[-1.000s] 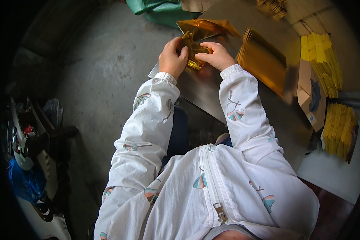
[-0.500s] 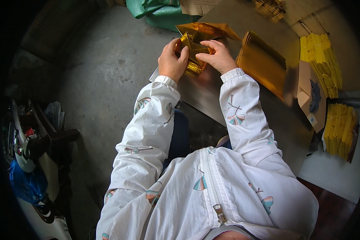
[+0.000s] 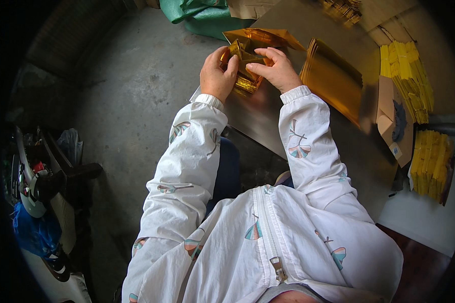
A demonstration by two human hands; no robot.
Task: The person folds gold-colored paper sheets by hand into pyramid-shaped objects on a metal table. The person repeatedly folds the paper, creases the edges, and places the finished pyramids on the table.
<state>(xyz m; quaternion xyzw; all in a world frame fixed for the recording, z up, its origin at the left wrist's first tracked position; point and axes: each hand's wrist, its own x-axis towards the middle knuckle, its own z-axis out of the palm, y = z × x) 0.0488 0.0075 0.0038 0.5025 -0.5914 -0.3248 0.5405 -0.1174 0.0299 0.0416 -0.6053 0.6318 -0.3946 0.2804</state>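
Observation:
A piece of shiny gold foil paper (image 3: 245, 85), folded with raised peaks, lies between my two hands over the table's near left corner. My left hand (image 3: 218, 76) grips its left side, the thumb on the near face and the fingers curled behind. On the other side, my right hand (image 3: 277, 71) has its thumb and index finger bent around a raised flap; the fingertips' exact contact is partly hidden. Just beyond the hands rests an orange-gold foil sheet (image 3: 268, 36) with angled edges.
A stack of gold sheets (image 3: 333, 78) lies right of my hands on the dark metal table (image 3: 359, 136). Farther right are yellow folded paper bundles (image 3: 407, 76), more yellow bundles (image 3: 430, 164) and an open cardboard box (image 3: 387, 111). A green bag (image 3: 202, 17) sits beyond the table.
My right hand has shifted very slightly, with its thumb moving a little left across the foil. My left hand and the folded paper stay nearly in place.

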